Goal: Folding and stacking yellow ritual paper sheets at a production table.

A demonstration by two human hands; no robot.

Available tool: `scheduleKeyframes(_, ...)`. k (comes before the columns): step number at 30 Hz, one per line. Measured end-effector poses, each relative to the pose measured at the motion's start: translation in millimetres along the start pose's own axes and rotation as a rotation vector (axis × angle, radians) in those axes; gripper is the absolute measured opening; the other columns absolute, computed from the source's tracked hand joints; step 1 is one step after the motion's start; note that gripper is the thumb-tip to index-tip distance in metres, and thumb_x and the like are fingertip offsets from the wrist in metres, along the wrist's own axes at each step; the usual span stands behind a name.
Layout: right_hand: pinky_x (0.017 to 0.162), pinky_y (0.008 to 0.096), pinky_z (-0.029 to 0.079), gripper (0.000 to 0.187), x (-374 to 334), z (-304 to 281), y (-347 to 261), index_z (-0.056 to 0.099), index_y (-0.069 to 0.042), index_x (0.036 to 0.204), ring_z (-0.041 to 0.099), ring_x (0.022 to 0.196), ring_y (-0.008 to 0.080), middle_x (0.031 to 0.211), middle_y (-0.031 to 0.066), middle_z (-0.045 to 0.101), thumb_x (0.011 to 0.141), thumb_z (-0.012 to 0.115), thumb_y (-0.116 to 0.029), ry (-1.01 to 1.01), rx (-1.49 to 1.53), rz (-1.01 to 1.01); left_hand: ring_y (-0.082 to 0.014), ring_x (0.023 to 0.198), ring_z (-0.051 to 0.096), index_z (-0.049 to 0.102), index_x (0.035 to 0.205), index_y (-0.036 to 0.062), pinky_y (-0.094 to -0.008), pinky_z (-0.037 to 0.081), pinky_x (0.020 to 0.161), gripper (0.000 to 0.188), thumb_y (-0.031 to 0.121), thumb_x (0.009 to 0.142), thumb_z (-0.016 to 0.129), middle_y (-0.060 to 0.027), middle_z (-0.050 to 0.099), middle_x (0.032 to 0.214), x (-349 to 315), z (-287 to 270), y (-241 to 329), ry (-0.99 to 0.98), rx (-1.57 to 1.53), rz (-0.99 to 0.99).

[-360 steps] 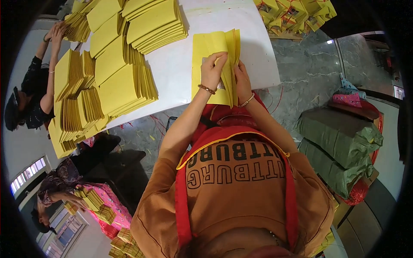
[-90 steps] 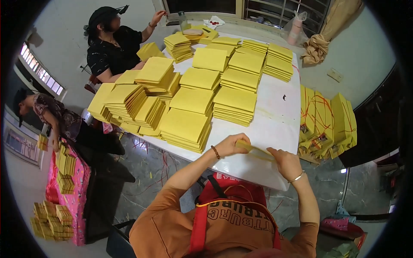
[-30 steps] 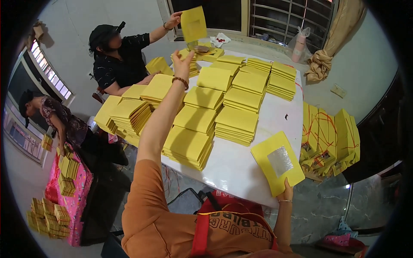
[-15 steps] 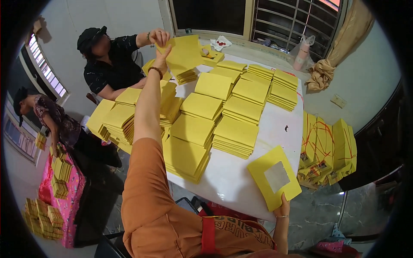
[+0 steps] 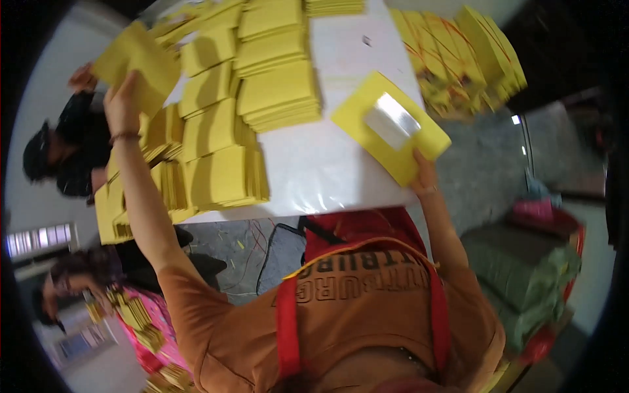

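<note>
My left hand (image 5: pixel 123 108) is raised over the left side of the table, closed on a plain yellow paper sheet (image 5: pixel 147 69). A co-worker's hand (image 5: pixel 83 77) is close by that sheet's left corner; whether it touches is unclear. In my right hand (image 5: pixel 424 171), gripped at the near right corner, is a yellow sheet with a silver foil patch (image 5: pixel 393 121), which looks like joss paper. It is above the table's right edge. Between my arms, folded yellow paper stacks (image 5: pixel 278 92) stand in rows on the white table (image 5: pixel 327 167).
Tied yellow bundles (image 5: pixel 452 56) stand beyond the table's right side. A red apron (image 5: pixel 373 229) hangs at my front. Green wrapped bales (image 5: pixel 524 281) are at the right. A second person (image 5: pixel 82 275) works at a pink-covered table (image 5: pixel 157 314) on the far left.
The view has swung down and turned, so the table appears higher. The left sheet, earlier with a co-worker's hand on its edge, is now nearer my side. My right hand keeps its sheet.
</note>
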State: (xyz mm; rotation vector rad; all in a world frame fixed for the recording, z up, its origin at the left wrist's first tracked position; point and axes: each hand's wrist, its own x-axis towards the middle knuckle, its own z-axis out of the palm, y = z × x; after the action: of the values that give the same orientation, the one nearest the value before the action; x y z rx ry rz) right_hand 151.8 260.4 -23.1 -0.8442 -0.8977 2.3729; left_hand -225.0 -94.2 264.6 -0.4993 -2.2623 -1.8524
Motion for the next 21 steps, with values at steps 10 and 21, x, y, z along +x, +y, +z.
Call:
scheduleKeyframes(10,0.079,0.0318,0.047,0.029,-59.2,5.0,29.8,0.048,-0.001,0.110,0.054,0.093,0.0193,0.104,0.0061,0.054,0.083,0.054,-0.007,0.254,0.158,-0.118,-0.0287,0.081,0.054,0.045,0.116,0.0033,-0.0350,0.048,0.068,0.048,0.000,0.069,0.050,-0.0117,0.054,0.102,-293.4,225.8,6.2,-0.800,0.492,0.578)
scheduleKeyframes(21,0.085,0.0324,0.044,0.038,-74.9,0.7,39.8,0.039,-0.002,0.121,0.051,0.102,0.0205,0.116,0.0078,0.049,0.085,0.049,-0.011,0.231,0.118,-0.117,-0.0306,0.078,0.055,0.039,0.115,-0.0020,-0.0349,0.049,0.064,0.048,0.003,0.069,0.051,-0.0190,0.050,0.106,-351.8,302.5,-42.3,-1.032,0.646,0.499)
